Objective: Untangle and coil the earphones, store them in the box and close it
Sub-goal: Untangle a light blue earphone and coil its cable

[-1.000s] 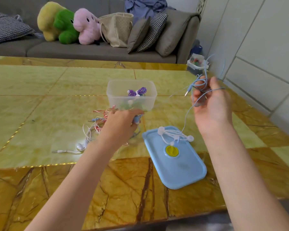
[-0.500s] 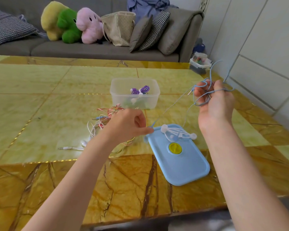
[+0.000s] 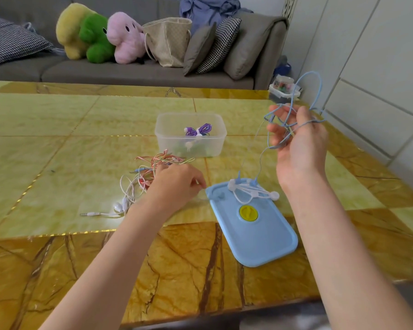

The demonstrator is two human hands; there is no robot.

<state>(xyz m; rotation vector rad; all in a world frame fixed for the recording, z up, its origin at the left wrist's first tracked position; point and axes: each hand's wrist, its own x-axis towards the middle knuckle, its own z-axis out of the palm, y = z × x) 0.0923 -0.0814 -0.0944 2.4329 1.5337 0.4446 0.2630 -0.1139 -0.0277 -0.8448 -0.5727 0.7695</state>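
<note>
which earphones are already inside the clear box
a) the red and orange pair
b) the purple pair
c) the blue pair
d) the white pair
b: a coiled purple pair lies inside the clear box, while the blue pair is looped round the right hand and the rest lie on the table.

Along the sofa (image 3: 134, 72) beyond the table's far edge sit yellow (image 3: 67, 29), green (image 3: 94, 36) and pink plush toys (image 3: 124, 36), a beige tote bag (image 3: 168, 41) and checked cushions (image 3: 221, 44).
</note>
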